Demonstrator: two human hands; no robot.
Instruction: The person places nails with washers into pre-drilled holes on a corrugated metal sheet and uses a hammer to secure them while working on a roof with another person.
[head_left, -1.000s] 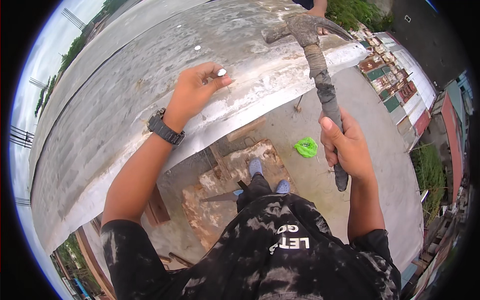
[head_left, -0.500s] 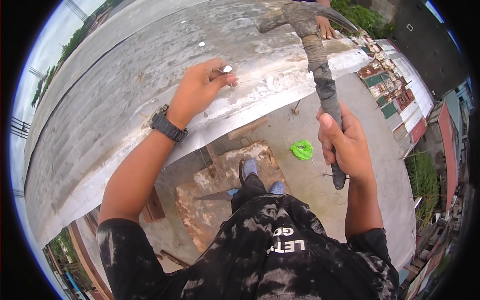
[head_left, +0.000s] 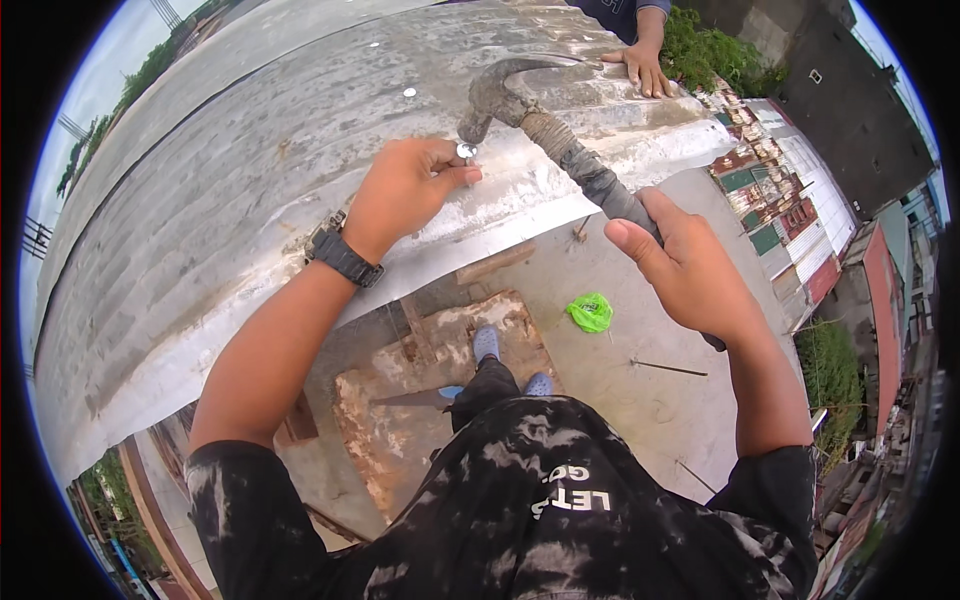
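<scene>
My left hand pinches a roofing nail with a wide silvery head between thumb and fingers, upright against the corrugated metal sheet near its front edge. My right hand is wrapped round the taped handle of a claw hammer. The hammer's dark, worn head hangs just above and to the right of the nail, its striking face turned toward it and its claw pointing away to the right. The nail's tip is hidden by my fingers.
Another person's hand rests on the sheet's far right end. Flat nail heads dot the sheet. Below its edge are a wooden board under my feet, a saw, a green plastic bag and a thin rod on the concrete.
The hammer has swung down and left, from raised upright to close by the nail. My left hand still holds the nail in nearly the same spot. The other person's hand shows more fully.
</scene>
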